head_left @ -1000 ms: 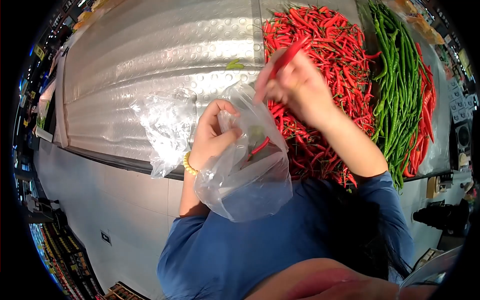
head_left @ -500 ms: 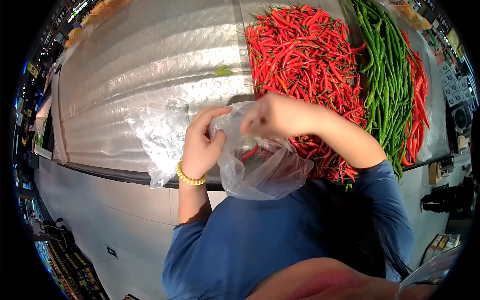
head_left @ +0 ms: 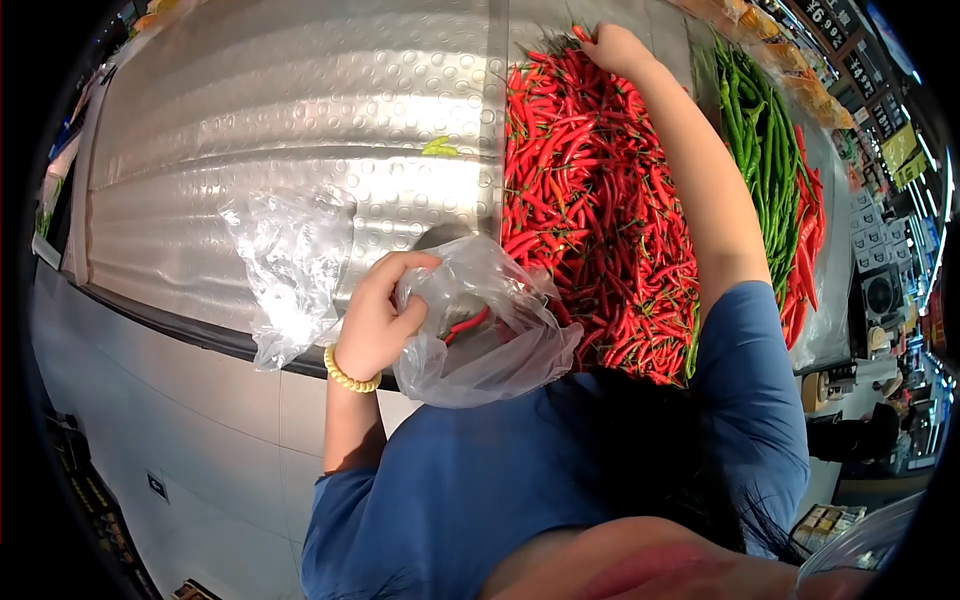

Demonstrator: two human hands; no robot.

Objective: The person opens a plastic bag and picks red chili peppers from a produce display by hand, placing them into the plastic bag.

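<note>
Left grip: pinching plastic bag, just right of it, presumably limp, best held by the rim; right grip: closure unclear, red pepper at fingertips, probably light, slippery.

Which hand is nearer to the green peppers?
Right. The right hand is at the red chillies, left of the green peppers; the left hand, holding the open bag, is farther left.

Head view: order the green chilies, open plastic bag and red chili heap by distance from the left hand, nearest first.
1. Open plastic bag: in the left hand.
2. Red chili heap: right of the bag.
3. Green chilies: right of the heap, farthest.
</note>
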